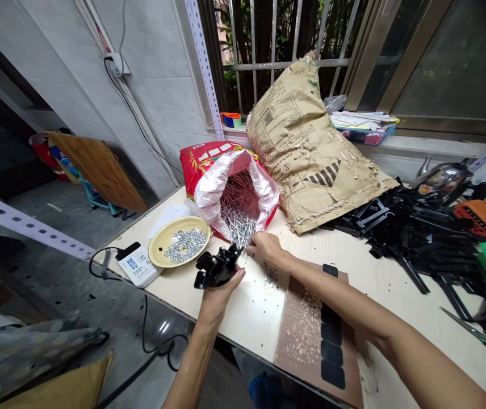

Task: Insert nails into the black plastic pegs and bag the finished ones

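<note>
A cluster of black plastic parts (218,267) is gripped in my left hand (220,298), above the front of the table. Close beside it, my right hand (265,247) is closed in a pinch near the parts' right end; what its fingertips hold is too small to make out. Just beyond both hands, long thin metal pins (241,226) spill from the mouth of a red bag with a white lining (208,196). To the left lies a yellow dish (155,250) with many small silvery metal pieces (187,244).
Under my right forearm lies a brown board (288,335) with black pads (332,372) and small scattered bits. A large paper sack (298,142) leans by the window. Black plastic parts (413,244) are heaped right, near scissors (464,326). A white box (138,266) sits at the left edge.
</note>
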Demonstrator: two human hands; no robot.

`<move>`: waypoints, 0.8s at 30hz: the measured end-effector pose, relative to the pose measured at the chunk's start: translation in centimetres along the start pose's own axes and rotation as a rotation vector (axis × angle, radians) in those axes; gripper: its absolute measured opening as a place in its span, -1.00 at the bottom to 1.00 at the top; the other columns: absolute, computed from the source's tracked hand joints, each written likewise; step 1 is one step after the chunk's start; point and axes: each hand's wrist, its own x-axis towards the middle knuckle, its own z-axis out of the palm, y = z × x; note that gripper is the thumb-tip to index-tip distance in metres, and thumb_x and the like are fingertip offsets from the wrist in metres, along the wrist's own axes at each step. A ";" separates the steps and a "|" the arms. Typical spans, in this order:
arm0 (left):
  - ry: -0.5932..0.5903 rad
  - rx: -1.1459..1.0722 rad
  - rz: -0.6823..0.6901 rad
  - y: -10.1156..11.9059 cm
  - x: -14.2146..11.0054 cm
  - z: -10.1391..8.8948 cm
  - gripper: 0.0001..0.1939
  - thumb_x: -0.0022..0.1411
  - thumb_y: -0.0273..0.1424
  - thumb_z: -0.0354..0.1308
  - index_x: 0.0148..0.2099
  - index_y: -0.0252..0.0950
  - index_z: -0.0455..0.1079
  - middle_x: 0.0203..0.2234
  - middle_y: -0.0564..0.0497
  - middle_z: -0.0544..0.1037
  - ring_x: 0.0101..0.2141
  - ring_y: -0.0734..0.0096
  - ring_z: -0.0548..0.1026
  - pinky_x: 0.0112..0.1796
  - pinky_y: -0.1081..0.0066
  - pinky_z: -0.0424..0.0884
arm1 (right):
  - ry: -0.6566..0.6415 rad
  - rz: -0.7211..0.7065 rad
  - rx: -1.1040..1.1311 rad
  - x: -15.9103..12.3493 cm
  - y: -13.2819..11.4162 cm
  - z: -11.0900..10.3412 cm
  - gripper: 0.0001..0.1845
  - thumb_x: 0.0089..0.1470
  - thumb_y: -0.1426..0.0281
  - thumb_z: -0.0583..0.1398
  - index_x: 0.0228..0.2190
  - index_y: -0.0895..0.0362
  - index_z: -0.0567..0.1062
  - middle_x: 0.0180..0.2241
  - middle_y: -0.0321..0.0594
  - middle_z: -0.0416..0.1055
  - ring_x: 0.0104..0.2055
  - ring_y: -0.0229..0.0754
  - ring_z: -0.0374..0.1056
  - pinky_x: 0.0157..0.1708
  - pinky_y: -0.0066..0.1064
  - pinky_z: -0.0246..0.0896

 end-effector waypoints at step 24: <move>0.036 0.289 -0.049 -0.5 1.1 2.1 -0.71 -0.24 -0.29 0.32 -0.46 -0.35 0.40 -0.61 0.07 0.43 -0.53 0.40 0.38 -0.49 0.43 0.25 | 0.143 -0.206 0.947 -5.1 1.8 -5.1 -0.75 -0.03 0.27 0.25 -0.36 0.20 0.43 -0.39 -0.23 0.46 -0.40 -0.32 0.38 -0.40 -0.51 0.24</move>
